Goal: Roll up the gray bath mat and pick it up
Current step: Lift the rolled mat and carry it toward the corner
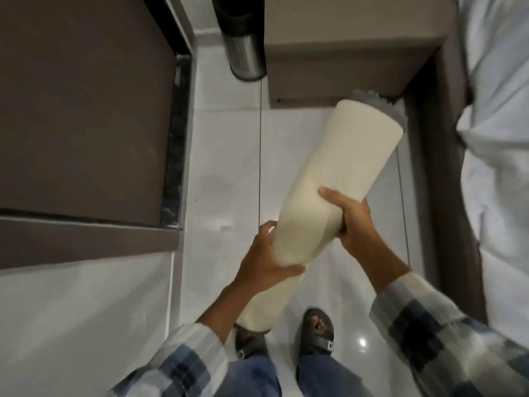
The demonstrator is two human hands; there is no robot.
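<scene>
Both hands are wrapped around the rolled bath mat [329, 179], left hand [266, 256] cupping low, right hand [353, 222] clasping mid-roll, lifted clear above the tiled floor [229, 156]; squeezing evenly should keep the coil from slackening.

Left hand [264, 257] fingers hidden behind rolled mat [329, 196]. Mat's gray pile visible only at far end. Left sandal [249, 343] partly covered by roll. Bin [243, 38] top and bed [498, 138] cut by frame edge.
</scene>
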